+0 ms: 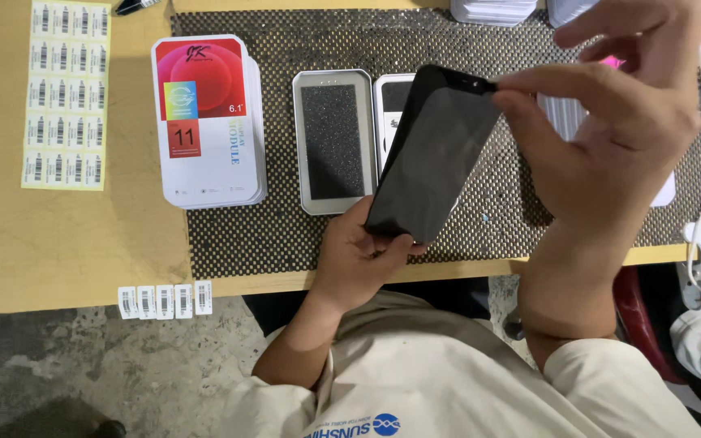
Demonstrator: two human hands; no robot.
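The left hand grips the bottom end of a black phone screen, held tilted above a dotted mat. The right hand pinches the screen's top corner between thumb and forefinger, other fingers spread loose. A stack of white boxes and an open grey tray lie on the mat behind.

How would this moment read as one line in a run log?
left hand: holds bottom of black phone screen | right hand: pinches its top edge | screen: tilted above mesh mat | nearby: open tray, box stack

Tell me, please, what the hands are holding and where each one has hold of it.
A black phone screen: left hand at its bottom end, right hand pinching its top corner.
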